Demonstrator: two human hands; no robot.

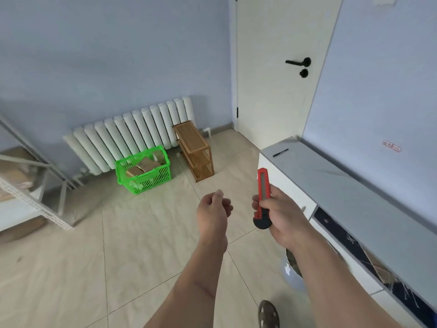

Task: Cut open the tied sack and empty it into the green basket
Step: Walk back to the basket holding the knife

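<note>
Gripping a red plastic utility knife with a black rounded end [263,197], the right hand [279,214] has its fingers curled round the handle, the long flat body pointing up and away; whether the blade is out cannot be told. Just beside it, the left hand [214,205] hangs in the air with fingers loosely curled and nothing in them — the two hands are apart, both held over the pale beige tiled floor [142,245], whose large squares are split by thin dark joints. Below the right forearm shows a rounded grey-white bucket-like thing [293,273], mostly hidden, and the toe of a dark shoe [268,313].

To the right runs a long white cabinet with a smooth grey top [354,185], a thin black pen-like stick [280,152] lying near its far end. On the left stands a grey perforated-metal shelf [35,204].

Farther off, the bright green plastic lattice basket [144,172] sits on the floor just in front of a white ribbed radiator [132,136] — brown cardboard pieces and clear plastic wrap fill it. Next to it is a small slatted bamboo rack [195,153]. Beyond, a cream door with a black lever handle [281,67] meets pale blue walls.
</note>
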